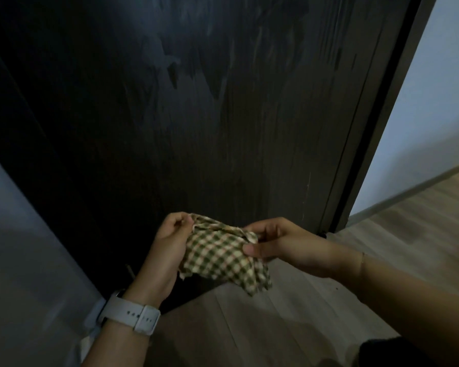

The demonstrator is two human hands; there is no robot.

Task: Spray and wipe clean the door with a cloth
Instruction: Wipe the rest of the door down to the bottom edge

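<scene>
A dark wooden door (196, 115) fills most of the view, with wet streaks and smears across its upper part. In front of its lower edge I hold a green and cream checked cloth (220, 258) between both hands. My left hand (167, 250), with a white watch on the wrist, grips the cloth's left side with curled fingers. My right hand (284, 247) pinches the cloth's right side, thumb on top. The cloth hangs bunched and clear of the door. No spray bottle is in view.
The door's dark frame (376, 123) runs up the right side, with a pale wall (429, 107) beyond it. Wood-look flooring (289, 327) lies below and to the right. A light grey wall (19, 247) stands at the left.
</scene>
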